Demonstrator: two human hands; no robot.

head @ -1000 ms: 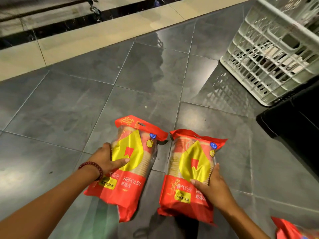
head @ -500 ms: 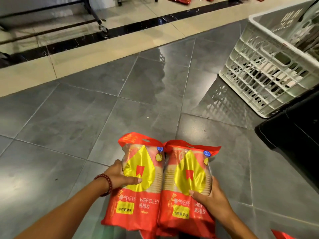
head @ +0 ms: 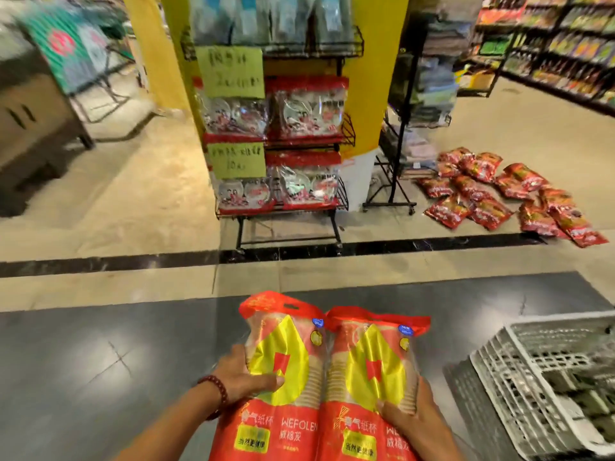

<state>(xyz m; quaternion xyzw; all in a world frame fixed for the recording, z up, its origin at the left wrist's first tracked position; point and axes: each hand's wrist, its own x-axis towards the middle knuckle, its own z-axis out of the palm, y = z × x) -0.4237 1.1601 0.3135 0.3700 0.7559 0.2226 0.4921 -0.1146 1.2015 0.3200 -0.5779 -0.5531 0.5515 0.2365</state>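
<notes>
The left hand [head: 239, 374], a dark red bead bracelet [head: 216, 390] at its wrist, is curled round the outer edge of a red-and-yellow plastic pack of paper cups [head: 279, 347], thumb laid across the front. A second, matching pack [head: 376, 357] is pressed against it side by side and is gripped at its outer edge by the right hand [head: 411, 417]. Both are held above the dark grey tiled floor [head: 100, 361]; a white slatted plastic crate [head: 532, 371] is noted low right.

Risk judged: slick film, one-sided grips; a pack could be dropped if the inward squeeze is eased.

Counted: two packs, two hands, one bracelet, one crate.
</notes>
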